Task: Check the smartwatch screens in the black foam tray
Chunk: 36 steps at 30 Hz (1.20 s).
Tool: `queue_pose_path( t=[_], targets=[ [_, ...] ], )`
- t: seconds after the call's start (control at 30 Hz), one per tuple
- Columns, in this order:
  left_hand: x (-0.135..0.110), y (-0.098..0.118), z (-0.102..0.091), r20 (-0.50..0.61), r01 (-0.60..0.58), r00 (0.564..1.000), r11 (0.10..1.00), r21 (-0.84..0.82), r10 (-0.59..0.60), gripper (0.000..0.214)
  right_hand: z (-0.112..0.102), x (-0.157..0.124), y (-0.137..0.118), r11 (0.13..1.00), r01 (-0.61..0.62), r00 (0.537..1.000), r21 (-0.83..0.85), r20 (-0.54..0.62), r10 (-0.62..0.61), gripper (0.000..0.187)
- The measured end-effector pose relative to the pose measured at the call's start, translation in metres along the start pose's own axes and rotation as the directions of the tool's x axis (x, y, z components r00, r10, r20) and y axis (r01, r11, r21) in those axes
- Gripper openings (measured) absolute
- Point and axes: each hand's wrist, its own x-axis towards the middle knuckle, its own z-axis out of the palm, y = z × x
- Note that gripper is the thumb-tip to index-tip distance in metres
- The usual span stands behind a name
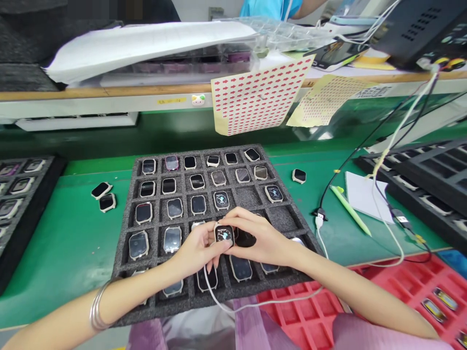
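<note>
Between my two hands is a smartwatch case (224, 234) without a strap, its screen lit with a dial and a teal figure. My left hand (197, 247) grips it from the left, thumb over the lower part of the screen. My right hand (269, 238) pinches its right side, forefinger at the top edge and thumb near the bottom. A white cable (255, 305) runs from beneath my left hand; its end there is hidden. Below lies a dark grey foam tray (283, 218) holding many watch cases, one with a lit watch face (221, 200) just above my hands.
Loose watches (107, 201) lie left of the tray, another watch (299, 175) right. Beyond are a green pen (350, 211), white paper (368, 194) and hanging cables (392, 141). Red trays (310, 316) sit front right. A shelf (146, 104) with sticker sheets (260, 97) crosses behind.
</note>
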Motion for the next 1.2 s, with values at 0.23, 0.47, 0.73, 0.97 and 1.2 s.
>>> queue_pose_path(
  t=[0.23,0.47,0.73,0.97,1.2],
  targets=[
    [0.002,-0.005,0.0,-0.005,-0.042,0.999,0.996,0.079,0.042,0.026,0.003,-0.001,0.0,0.996,0.028,1.0,-0.081,0.0,-0.028,0.033],
    [0.0,-0.008,0.0,0.085,-0.086,0.993,0.989,0.122,0.076,0.033,-0.048,-0.027,-0.006,0.98,-0.081,0.992,-0.184,-0.113,0.061,0.039],
    [0.003,-0.003,0.003,0.07,-0.027,0.997,0.998,0.057,0.023,0.025,-0.09,-0.091,0.017,0.802,-0.356,0.929,-0.48,-0.086,0.36,0.042],
    [0.004,0.004,-0.002,0.133,0.107,0.985,0.994,0.034,-0.11,0.033,-0.064,-0.05,-0.007,0.792,-0.086,0.963,-0.605,0.154,0.223,0.028],
    [0.003,0.008,-0.003,0.134,0.112,0.986,0.993,-0.049,-0.104,0.031,-0.053,-0.031,0.003,0.734,0.025,0.938,-0.679,0.27,0.218,0.016]
  ],
)
